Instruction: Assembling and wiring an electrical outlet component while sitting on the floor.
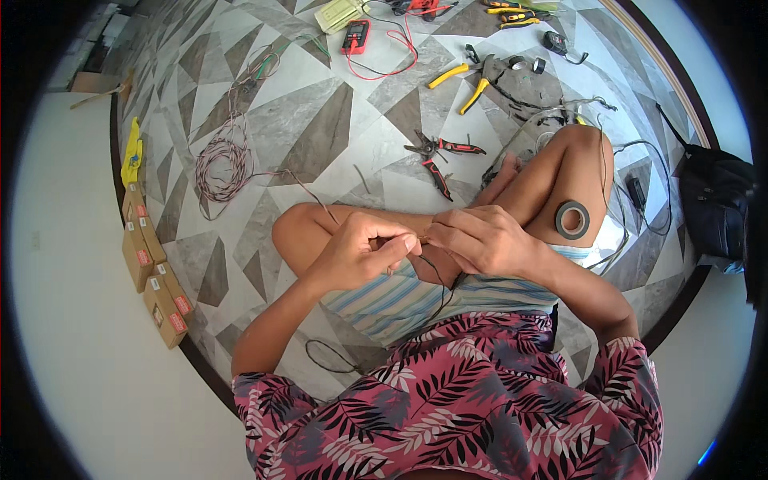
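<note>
My left hand (pixel 364 252) and my right hand (pixel 484 242) meet above my crossed legs, both closed in a pinch. Between their fingertips is a thin wire (pixel 424 238) with a copper-coloured end; the exact join is mostly covered by fingers. A reddish twisted wire (pixel 308 190) runs from a loose coil (pixel 224 166) on the floor toward my left hand. Below the fingers a dark cable (pixel 442 292) hangs down into my lap. A roll of black electrical tape (pixel 572 219) rests on my right thigh.
Red-and-black wire strippers (pixel 432 150) lie open past my legs, with yellow-handled cutters (pixel 486 84) farther off. A red multimeter (pixel 356 37) with leads stands beyond. Small boxes (pixel 152 248) line the left wall; a black backpack (pixel 716 200) sits at right, near loose cables (pixel 660 192).
</note>
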A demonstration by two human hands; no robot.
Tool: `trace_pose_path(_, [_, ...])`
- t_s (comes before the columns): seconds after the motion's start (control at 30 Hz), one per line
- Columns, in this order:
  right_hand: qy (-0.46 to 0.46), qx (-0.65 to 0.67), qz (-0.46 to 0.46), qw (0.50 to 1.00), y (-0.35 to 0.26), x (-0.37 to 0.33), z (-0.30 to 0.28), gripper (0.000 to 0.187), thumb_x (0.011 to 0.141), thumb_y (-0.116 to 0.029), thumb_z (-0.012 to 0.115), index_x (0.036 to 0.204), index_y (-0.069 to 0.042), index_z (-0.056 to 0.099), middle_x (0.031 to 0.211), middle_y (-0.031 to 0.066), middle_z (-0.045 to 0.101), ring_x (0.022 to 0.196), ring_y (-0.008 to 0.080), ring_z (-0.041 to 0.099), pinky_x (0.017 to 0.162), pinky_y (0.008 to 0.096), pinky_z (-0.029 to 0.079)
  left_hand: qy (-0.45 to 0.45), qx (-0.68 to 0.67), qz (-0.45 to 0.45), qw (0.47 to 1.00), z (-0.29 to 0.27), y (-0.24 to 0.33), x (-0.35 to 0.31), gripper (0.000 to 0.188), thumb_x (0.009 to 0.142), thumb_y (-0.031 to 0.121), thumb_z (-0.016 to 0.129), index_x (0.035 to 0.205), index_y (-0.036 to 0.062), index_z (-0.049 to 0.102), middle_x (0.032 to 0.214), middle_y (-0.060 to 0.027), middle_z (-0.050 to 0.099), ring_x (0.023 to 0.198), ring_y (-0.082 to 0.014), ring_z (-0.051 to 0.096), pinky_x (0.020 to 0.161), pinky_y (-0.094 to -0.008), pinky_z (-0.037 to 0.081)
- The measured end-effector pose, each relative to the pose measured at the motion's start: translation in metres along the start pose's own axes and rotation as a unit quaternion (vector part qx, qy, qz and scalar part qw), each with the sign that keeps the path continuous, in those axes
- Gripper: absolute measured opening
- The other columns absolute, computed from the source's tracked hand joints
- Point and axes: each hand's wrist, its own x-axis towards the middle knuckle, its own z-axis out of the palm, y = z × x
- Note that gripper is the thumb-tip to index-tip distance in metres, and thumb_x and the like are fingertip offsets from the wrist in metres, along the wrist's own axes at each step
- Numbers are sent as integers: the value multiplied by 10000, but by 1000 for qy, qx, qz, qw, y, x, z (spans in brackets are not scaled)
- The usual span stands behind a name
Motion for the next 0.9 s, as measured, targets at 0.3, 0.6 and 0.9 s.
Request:
trace_pose_path(0.3, [-55, 418, 341, 840, -6, -5, 11, 129, 900, -131, 626, 962, -34, 567, 728, 30, 511, 536, 116, 505, 454, 294, 423, 129, 530, 365, 755, 16, -7, 5, 75, 819, 43, 625, 777, -9, 659, 569, -38, 496, 547, -190, 489, 543, -342, 390])
trace_pose_path(0.6, [4, 37, 96, 995, -16, -4, 6, 300, 776, -96, 755, 1010, -5, 591, 863, 95, 604, 681, 186, 653, 569, 312, 531, 73, 171, 94, 978, 15, 4, -9, 160, 902, 104, 592, 856, -20, 683, 702, -73, 650, 618, -146, 560, 584, -284, 439])
trace_pose_path(0.9, [2, 13, -58, 998, -14, 2, 9, 171, 695, -116, 657, 811, -22, 573, 759, 86, 501, 600, 218, 573, 502, 329, 483, -80, -74, -46, 993, 7, 8, -8, 216, 931, 148, 579, 868, -28, 687, 652, -17, 588, 621, -62, 522, 573, -241, 410])
